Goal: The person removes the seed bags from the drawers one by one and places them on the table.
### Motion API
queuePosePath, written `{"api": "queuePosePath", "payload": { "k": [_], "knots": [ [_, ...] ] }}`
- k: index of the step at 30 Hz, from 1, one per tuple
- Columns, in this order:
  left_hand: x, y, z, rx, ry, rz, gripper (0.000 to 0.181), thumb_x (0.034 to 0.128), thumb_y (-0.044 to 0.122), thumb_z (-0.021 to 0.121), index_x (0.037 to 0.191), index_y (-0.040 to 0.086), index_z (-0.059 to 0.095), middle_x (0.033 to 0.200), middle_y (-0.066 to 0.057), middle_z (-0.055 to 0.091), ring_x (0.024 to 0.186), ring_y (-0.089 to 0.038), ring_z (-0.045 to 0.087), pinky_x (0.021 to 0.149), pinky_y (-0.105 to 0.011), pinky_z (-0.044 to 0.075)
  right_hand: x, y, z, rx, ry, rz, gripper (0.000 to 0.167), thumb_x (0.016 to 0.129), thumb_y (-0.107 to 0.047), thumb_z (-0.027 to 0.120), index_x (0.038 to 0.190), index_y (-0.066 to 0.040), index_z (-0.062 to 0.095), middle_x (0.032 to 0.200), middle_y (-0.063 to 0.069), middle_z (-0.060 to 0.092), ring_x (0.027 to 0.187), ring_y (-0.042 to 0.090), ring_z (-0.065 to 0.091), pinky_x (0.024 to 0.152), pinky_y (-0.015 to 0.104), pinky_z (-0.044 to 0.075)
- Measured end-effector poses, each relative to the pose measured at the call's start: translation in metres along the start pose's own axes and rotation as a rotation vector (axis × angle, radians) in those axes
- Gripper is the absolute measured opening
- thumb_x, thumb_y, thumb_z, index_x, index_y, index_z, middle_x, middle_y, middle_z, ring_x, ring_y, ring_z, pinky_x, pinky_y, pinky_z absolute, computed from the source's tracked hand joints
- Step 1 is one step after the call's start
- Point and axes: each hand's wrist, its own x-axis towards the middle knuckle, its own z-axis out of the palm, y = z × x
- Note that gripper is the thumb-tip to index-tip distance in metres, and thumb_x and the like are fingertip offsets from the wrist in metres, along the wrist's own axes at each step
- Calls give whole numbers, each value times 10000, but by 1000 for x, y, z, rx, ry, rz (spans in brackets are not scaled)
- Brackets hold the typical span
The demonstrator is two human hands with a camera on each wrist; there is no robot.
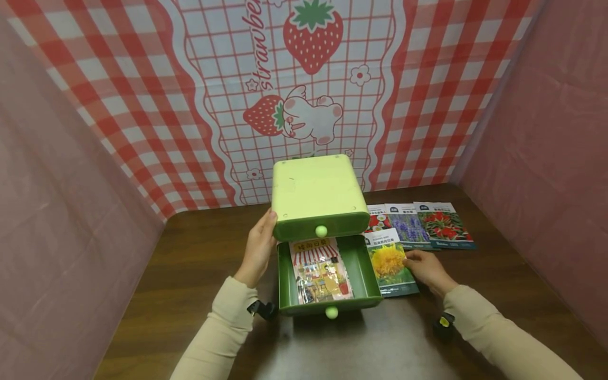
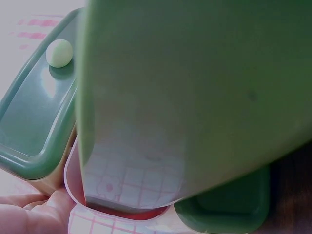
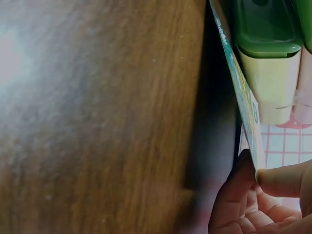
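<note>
A small drawer cabinet [image 1: 317,187] with a pale yellow-green top stands on the table. Its lower green drawer [image 1: 363,272] is pulled out, and a seed packet [image 1: 323,274] with a striped awning picture lies inside. My left hand [image 1: 258,248] rests against the cabinet's left side near the upper drawer, fingers mostly straight. To the right of the open drawer, my right hand [image 1: 429,272] pinches the right edge of a yellow-flower seed packet [image 1: 388,262] between thumb and fingers. In the right wrist view that packet [image 3: 242,95] is seen nearly edge-on, tilted above the table.
Behind the pinched packet lie a red-and-white-flower packet [image 1: 378,217], a purple-flower packet [image 1: 408,227] and a red-flower packet [image 1: 444,224], partly overlapping. A checked strawberry cloth [image 1: 199,105] hangs behind the wooden table [image 1: 199,253]. Pink cloth walls [image 1: 537,132] stand at both sides.
</note>
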Motion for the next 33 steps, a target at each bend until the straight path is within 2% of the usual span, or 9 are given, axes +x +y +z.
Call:
{"api": "queuePosePath", "payload": {
  "k": [6, 13, 23, 33],
  "knots": [
    [0, 0, 0, -13, 0, 5, 643, 1036, 398, 446, 1525, 13, 285, 1629, -54, 234, 1461, -253, 327, 1157, -354, 368, -2, 1, -2, -21, -5, 3, 410, 973, -161, 525, 1217, 167, 561, 1223, 361, 564, 1037, 402, 591, 808, 461, 541],
    [-1, 1, 1, -27, 2, 6, 624, 1040, 369, 443, 1520, 1, 291, 1627, -68, 237, 1451, -260, 345, 1131, -319, 389, 0, 4, -2, -63, -5, -5, 351, 906, -158, 632, 1108, 128, 636, 1049, 266, 653, 854, 256, 597, 671, 341, 509],
    [0, 0, -1, -28, -1, 1, 641, 1037, 391, 445, 1522, 3, 285, 1631, -64, 224, 1456, -258, 336, 1133, -324, 390, -1, 0, -4, -171, 4, 29, 388, 870, -214, 687, 1100, 95, 634, 1052, 249, 648, 841, 258, 596, 664, 363, 517],
    [-1, 0, 0, -26, -21, 9, 661, 1039, 408, 433, 1528, -2, 260, 1639, -64, 195, 1481, -247, 283, 1164, -344, 354, -2, 0, -6, -129, -1, 10, 403, 863, -156, 672, 1141, 121, 581, 994, 256, 656, 671, 190, 623, 576, 334, 546]
  ]
}}
